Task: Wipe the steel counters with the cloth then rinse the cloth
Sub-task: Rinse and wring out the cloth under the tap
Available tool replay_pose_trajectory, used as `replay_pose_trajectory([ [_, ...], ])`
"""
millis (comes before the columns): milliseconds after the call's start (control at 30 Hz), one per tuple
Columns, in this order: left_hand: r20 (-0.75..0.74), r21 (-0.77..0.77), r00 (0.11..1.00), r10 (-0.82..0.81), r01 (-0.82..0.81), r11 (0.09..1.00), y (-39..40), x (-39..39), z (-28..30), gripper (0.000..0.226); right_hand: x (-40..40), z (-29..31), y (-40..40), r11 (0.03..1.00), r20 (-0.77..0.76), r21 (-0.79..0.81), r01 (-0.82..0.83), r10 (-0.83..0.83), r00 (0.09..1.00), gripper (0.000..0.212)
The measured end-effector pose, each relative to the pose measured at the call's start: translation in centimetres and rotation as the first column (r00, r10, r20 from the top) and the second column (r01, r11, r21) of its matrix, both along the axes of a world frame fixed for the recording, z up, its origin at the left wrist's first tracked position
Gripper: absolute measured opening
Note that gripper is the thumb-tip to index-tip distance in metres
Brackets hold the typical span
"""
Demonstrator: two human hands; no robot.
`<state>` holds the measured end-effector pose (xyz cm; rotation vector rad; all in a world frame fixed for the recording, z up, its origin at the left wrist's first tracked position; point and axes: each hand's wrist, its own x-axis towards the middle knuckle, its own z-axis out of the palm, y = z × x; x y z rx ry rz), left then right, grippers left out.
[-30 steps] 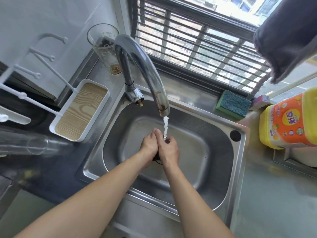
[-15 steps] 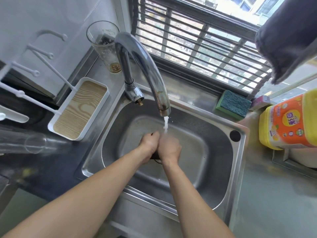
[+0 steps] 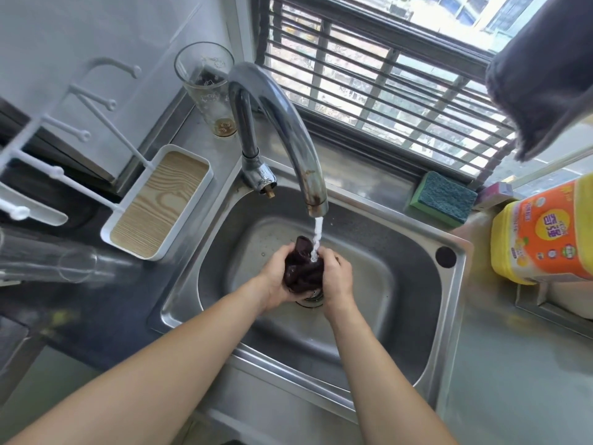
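Fingers: those of both hands curl round the cloth [image 3: 301, 268] from either side and clamp on it; the fingertips lie mostly hidden behind the fabric.
Left hand [image 3: 278, 277]: grips the cloth's left side, thumb uppermost near the top fold.
Right hand [image 3: 337, 277]: grips the cloth's right side, knuckles toward the camera.
Cloth: dark, wine-brown to near black, wet and glossy, bunched into a crumpled wad with deep folds; one peak rises above the left hand.
Position of cloth: between the two hands, above the sink [image 3: 401, 252] basin and over the drain [image 3: 313, 300].
Water [image 3: 317, 239]: a thin white stream falls from the tap [image 3: 288, 136] and strikes the cloth's upper right part.
Counter [image 3: 513, 364]: steel, to the right of the sink.
Sponge [image 3: 442, 199]: green, on the sill behind the sink.
Bottle [image 3: 542, 236]: yellow and orange, on the right counter.
Glass [image 3: 208, 88]: upright, behind the tap.
Tray [image 3: 160, 200]: white-rimmed with a wood-grain base, left of the sink.
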<state>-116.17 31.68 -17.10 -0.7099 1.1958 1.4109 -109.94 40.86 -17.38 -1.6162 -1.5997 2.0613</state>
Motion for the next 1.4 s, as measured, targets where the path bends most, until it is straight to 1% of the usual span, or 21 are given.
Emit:
replay_pose_trajectory([
  [67,-0.081,-0.048,0.996,-0.025,0.021,0.999,0.3,0.0,-0.3,0.04,0.4,0.1,-0.3,0.995,0.032,0.041,-0.089,0.088,0.996,0.026],
  [167,-0.253,-0.097,0.962,-0.105,0.083,0.992,0.3,0.0,-0.7,0.023,0.7,-0.6,-1.0,0.983,0.116,0.079,-0.163,0.153,0.981,0.035],
  [233,-0.361,-0.158,0.932,-0.044,-0.015,0.987,0.4,0.0,-1.2,0.012,0.9,-1.1,-1.2,0.995,0.174,0.018,-0.102,0.097,0.98,0.055],
  [300,-0.419,-0.198,0.908,0.029,-0.122,0.973,0.6,-0.3,-1.1,0.01,1.0,-0.8,-1.1,0.989,0.167,-0.145,0.03,-0.005,0.986,0.058],
  [367,-0.395,-0.172,0.915,0.08,-0.159,0.972,0.7,-0.6,-0.5,0.024,1.2,-0.9,-1.0,0.966,0.129,-0.241,0.097,-0.067,0.989,0.045],
  [433,-0.346,-0.196,0.938,0.032,-0.106,0.975,0.6,-0.6,-0.2,0.026,1.4,-1.3,-0.7,0.985,0.115,-0.138,0.107,-0.091,0.989,0.031],
  [500,-0.249,-0.234,0.962,-0.109,0.049,0.971,0.0,-0.5,-0.4,0.019,1.2,-0.9,-0.3,0.989,0.068,-0.064,0.131,-0.127,0.99,0.018],
  [600,-0.109,-0.095,0.975,-0.191,0.181,0.979,-0.8,-0.1,-0.9,0.05,0.8,0.1,0.2,0.982,-0.059,-0.133,0.132,-0.141,0.988,0.024],
  [633,-0.109,-0.055,0.976,-0.187,0.182,0.982,-0.9,0.0,-1.1,0.05,0.7,0.6,0.1,0.976,-0.082,-0.176,0.131,-0.147,0.986,0.023],
  [700,-0.126,0.001,0.99,-0.068,0.069,0.998,-0.8,0.2,-1.3,0.039,0.5,1.2,0.2,0.943,-0.116,-0.281,0.178,-0.217,0.969,0.026],
  [767,-0.211,-0.011,0.977,0.038,-0.042,0.999,-0.5,0.4,-1.4,0.027,0.4,1.2,0.3,0.924,-0.102,-0.306,0.231,-0.273,0.957,0.038],
  [833,-0.3,-0.033,0.953,0.054,-0.067,0.997,-0.2,0.4,-1.5,0.025,0.4,0.7,0.3,0.958,-0.009,-0.191,0.213,-0.219,0.976,0.042],
  [900,-0.33,-0.027,0.942,0.057,-0.07,0.997,-0.1,0.4,-1.5,0.029,0.8,-0.4,0.2,0.992,0.199,0.068,0.108,-0.12,0.973,0.025],
  [933,-0.343,-0.019,0.938,0.047,-0.057,0.998,-0.1,0.5,-1.4,0.031,0.8,-0.3,-0.1,0.99,0.264,0.114,0.081,-0.109,0.958,0.018],
  [967,-0.348,-0.012,0.937,0.025,-0.031,0.999,-0.2,0.5,-1.7,0.035,0.7,0.0,-0.4,0.995,0.268,0.083,0.057,-0.078,0.96,0.02],
  [1033,-0.336,0.004,0.941,-0.044,0.048,0.999,-0.4,0.5,-2.0,0.04,0.5,-0.4,-0.9,0.997,0.221,-0.081,0.001,0.017,0.975,0.034],
  [1100,-0.304,-0.026,0.943,-0.136,0.134,0.991,-0.4,0.5,-2.0,0.031,0.6,-0.2,-1.5,0.981,0.153,-0.192,-0.007,0.037,0.987,0.034],
  [1133,-0.273,-0.055,0.949,-0.161,0.152,0.987,-0.4,0.4,-2.0,0.029,0.7,-0.5,-1.7,0.984,0.137,-0.176,-0.017,0.041,0.99,0.03],
  [1200,-0.228,-0.163,0.957,-0.179,0.143,0.976,-0.2,0.3,-1.8,0.029,1.1,-1.0,-1.8,0.997,0.134,-0.033,-0.067,0.071,0.988,0.016],
  [1267,-0.193,-0.222,0.968,-0.163,0.118,0.968,-0.2,0.1,-1.5,0.026,1.4,-1.3,-1.8,0.995,0.112,0.069,-0.071,0.063,0.992,0.019],
  [1400,-0.092,-0.157,0.992,-0.09,0.075,0.985,0.1,-0.4,-0.7,0.037,1.4,-0.6,-2.0,0.994,-0.069,0.101,0.038,-0.031,0.997,0.029],
])
